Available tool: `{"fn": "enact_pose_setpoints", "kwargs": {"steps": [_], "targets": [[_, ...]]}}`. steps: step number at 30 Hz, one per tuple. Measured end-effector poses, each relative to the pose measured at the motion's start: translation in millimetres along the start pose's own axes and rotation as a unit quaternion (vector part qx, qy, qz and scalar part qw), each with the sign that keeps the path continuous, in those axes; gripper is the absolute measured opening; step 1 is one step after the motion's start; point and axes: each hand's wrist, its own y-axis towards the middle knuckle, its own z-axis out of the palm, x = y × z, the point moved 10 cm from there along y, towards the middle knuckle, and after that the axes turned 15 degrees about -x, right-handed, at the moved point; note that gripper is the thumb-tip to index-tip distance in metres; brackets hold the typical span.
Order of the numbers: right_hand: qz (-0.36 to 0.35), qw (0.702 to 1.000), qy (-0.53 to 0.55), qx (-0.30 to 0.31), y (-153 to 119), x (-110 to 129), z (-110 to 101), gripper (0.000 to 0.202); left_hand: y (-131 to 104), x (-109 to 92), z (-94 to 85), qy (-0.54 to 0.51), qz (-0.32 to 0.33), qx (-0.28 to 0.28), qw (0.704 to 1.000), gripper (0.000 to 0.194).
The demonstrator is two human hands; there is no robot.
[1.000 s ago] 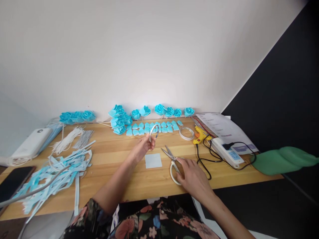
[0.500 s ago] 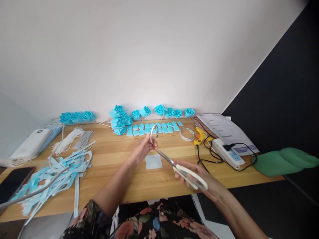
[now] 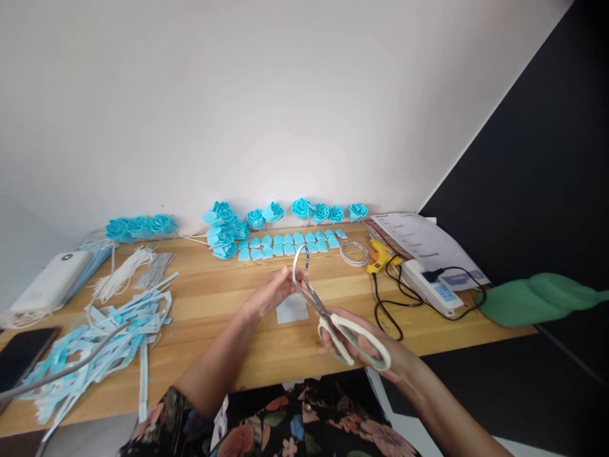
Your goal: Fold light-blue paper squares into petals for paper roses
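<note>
Near the middle of the table, my left hand pinches a thin pale ring of tape, held upright above the wood. My right hand holds white-handled scissors with the handles spread. Their blades are parted and reach the lower part of the ring by my left fingertips; whether the band lies between the blades is hard to tell. A pale square sheet lies on the table just below the ring.
Blue paper flowers and rows of blue petals line the back. Left are blue strips, white strings and a phone. Right are another ring, a yellow glue gun, a power strip and a green object.
The scissors have opened, with their handles spread apart, and the blades now reach higher beside the ring. My left hand and the ring have shifted slightly right and down in view.
</note>
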Motion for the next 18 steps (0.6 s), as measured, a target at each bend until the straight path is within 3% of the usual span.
{"fn": "enact_pose_setpoints", "kwargs": {"steps": [6,12,18], "targets": [[0.012,1.0,-0.004,-0.004,9.3,-3.1,0.8,0.08,-6.7,3.2,10.5,0.043,0.005,0.041,0.998,0.054],[0.0,1.0,0.021,0.022,15.5,-0.9,3.8,0.062,-13.1,3.9,17.3,0.119,0.02,0.071,0.99,0.057],[0.0,0.999,0.031,0.038,19.0,2.8,10.2,0.058,-16.3,1.4,20.6,0.199,0.027,0.081,0.976,0.061]]}}
